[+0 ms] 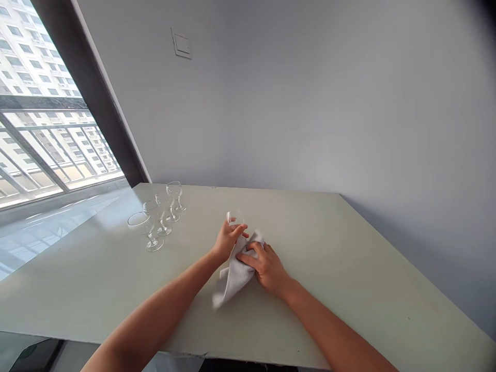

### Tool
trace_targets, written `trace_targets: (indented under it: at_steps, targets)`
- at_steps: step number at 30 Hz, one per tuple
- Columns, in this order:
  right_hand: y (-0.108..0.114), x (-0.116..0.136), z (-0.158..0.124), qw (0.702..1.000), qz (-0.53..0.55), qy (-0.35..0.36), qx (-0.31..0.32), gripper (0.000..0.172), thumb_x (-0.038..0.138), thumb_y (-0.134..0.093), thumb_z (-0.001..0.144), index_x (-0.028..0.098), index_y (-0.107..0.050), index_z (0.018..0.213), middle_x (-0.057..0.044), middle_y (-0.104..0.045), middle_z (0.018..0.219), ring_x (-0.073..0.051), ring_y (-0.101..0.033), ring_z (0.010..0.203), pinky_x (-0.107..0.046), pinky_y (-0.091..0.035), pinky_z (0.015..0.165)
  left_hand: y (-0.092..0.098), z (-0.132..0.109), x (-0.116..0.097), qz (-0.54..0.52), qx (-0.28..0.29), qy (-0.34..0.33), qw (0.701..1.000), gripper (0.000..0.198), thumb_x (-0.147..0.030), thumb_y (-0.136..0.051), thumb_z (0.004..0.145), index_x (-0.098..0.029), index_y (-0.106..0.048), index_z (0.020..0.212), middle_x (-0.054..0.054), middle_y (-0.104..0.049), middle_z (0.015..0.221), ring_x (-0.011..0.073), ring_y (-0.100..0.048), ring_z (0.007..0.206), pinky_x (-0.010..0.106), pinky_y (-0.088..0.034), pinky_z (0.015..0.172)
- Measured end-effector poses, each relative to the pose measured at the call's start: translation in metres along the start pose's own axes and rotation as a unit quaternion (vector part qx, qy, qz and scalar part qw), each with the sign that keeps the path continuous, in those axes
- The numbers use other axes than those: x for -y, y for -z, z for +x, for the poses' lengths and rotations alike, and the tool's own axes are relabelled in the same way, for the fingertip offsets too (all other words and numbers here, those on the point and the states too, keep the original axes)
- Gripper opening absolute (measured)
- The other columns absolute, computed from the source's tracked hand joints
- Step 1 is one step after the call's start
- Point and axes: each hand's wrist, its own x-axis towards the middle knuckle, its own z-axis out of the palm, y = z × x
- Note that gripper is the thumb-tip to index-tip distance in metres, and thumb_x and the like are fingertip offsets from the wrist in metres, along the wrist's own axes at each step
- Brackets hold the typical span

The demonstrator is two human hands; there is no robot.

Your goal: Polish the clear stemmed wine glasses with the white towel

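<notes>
Near the middle of the table, my left hand (228, 238) is closed around the bowl of a clear glass (234, 216), whose rim points up and away from me. Just right of it, my right hand (267, 263) pinches a white cloth (238, 276) against the lower part of the glass. The cloth hangs down to the left, its lower corner blurred. The stem and foot of the glass are hidden by the cloth and fingers.
Several clear stemmed glasses stand upright in a row at the left of the pale table (329, 232), the nearest one (149, 230) at the front. Behind the table are grey walls with a switch (182, 45). A window is at the left.
</notes>
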Motion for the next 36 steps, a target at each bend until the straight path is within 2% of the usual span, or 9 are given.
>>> trace_targets:
  at_steps: [4, 7, 10, 14, 19, 22, 26, 30, 36]
  targets:
    - [-0.001, 0.002, 0.002, 0.998, -0.064, 0.025, -0.013, 0.045, 0.006, -0.047, 0.072, 0.030, -0.060, 0.108, -0.007, -0.049, 0.104, -0.020, -0.043, 0.083, -0.033, -0.036, 0.075, -0.003, -0.002, -0.002, 0.007, -0.010, -0.066, 0.998, 0.052, -0.043, -0.064, 0.068, -0.018, -0.037, 0.106, 0.006, -0.062, 0.090, 0.0154, -0.061, 0.075, 0.025, -0.043, 0.061]
    - [-0.005, 0.002, -0.001, 0.996, -0.084, 0.014, 0.006, 0.043, 0.008, -0.046, 0.074, 0.028, -0.059, 0.110, -0.007, -0.051, 0.105, -0.021, -0.045, 0.086, -0.036, -0.036, 0.078, 0.003, 0.006, -0.002, 0.024, -0.066, -0.135, 0.988, 0.052, -0.042, -0.062, 0.070, -0.020, -0.034, 0.108, 0.007, -0.061, 0.093, 0.0154, -0.060, 0.076, 0.023, -0.042, 0.054]
    - [-0.001, 0.002, -0.004, 0.995, -0.063, -0.001, 0.075, 0.050, 0.007, -0.046, 0.074, 0.028, -0.053, 0.118, -0.006, -0.051, 0.117, -0.022, -0.048, 0.091, -0.036, -0.038, 0.080, 0.017, 0.016, -0.006, 0.035, -0.145, -0.215, 0.965, 0.049, -0.040, -0.060, 0.073, -0.022, -0.031, 0.107, 0.007, -0.059, 0.097, 0.0144, -0.058, 0.078, 0.024, -0.043, 0.057]
    - [0.030, 0.001, 0.002, 0.983, 0.064, -0.062, 0.163, 0.050, 0.025, -0.055, 0.077, 0.035, -0.045, 0.125, 0.000, -0.030, 0.140, -0.016, -0.055, 0.087, -0.030, -0.044, 0.077, 0.029, 0.019, -0.009, 0.086, -0.188, -0.284, 0.936, 0.046, -0.039, -0.058, 0.075, -0.023, -0.030, 0.108, 0.007, -0.058, 0.101, 0.0155, -0.056, 0.089, 0.033, -0.043, 0.078]
    - [0.053, -0.006, 0.033, 0.977, 0.097, -0.178, 0.073, 0.035, 0.041, -0.054, 0.079, 0.029, -0.057, 0.111, -0.002, -0.054, 0.116, -0.012, -0.058, 0.067, -0.028, -0.046, 0.069, 0.014, 0.002, 0.001, 0.198, -0.143, -0.302, 0.921, 0.039, -0.039, -0.059, 0.074, -0.024, -0.035, 0.101, 0.009, -0.055, 0.110, 0.0207, -0.044, 0.114, 0.040, -0.035, 0.091]
    - [0.035, -0.006, 0.053, 0.979, 0.126, -0.158, 0.018, 0.023, 0.029, -0.059, 0.076, 0.024, -0.063, 0.099, -0.003, -0.061, 0.099, -0.013, -0.058, 0.072, -0.027, -0.044, 0.069, 0.000, -0.011, 0.008, 0.183, -0.084, -0.297, 0.933, 0.040, -0.039, -0.059, 0.074, -0.025, -0.037, 0.104, 0.010, -0.055, 0.112, 0.0211, -0.037, 0.121, 0.041, -0.031, 0.095]
    - [0.005, -0.011, 0.062, 0.962, 0.224, -0.154, 0.020, 0.010, 0.022, -0.057, 0.077, 0.021, -0.066, 0.076, 0.001, -0.065, 0.077, -0.013, -0.059, 0.070, -0.023, -0.044, 0.066, -0.007, -0.017, 0.020, 0.165, -0.048, -0.305, 0.937, 0.055, -0.038, -0.060, 0.073, -0.026, -0.031, 0.118, 0.010, -0.049, 0.121, 0.0213, -0.039, 0.120, 0.041, -0.030, 0.098]
    - [0.001, -0.052, 0.051, 0.926, 0.235, -0.293, -0.027, 0.014, 0.025, -0.055, 0.079, 0.017, -0.065, 0.084, 0.003, -0.064, 0.079, -0.011, -0.058, 0.069, -0.021, -0.045, 0.064, -0.004, -0.008, 0.037, 0.259, -0.017, -0.279, 0.925, 0.069, -0.039, -0.061, 0.071, -0.025, -0.025, 0.129, 0.011, -0.044, 0.128, 0.0223, -0.041, 0.118, 0.042, -0.031, 0.097]
    - [0.045, -0.167, 0.010, 0.864, 0.140, -0.472, -0.110, 0.029, 0.033, -0.049, 0.087, 0.014, -0.053, 0.109, -0.005, -0.055, 0.107, -0.019, -0.056, 0.091, -0.037, -0.048, 0.077, 0.000, 0.003, 0.050, 0.271, 0.003, -0.126, 0.954, 0.051, -0.044, -0.054, 0.075, -0.028, -0.040, 0.122, 0.008, -0.055, 0.113, 0.0201, -0.053, 0.097, 0.039, -0.036, 0.089]
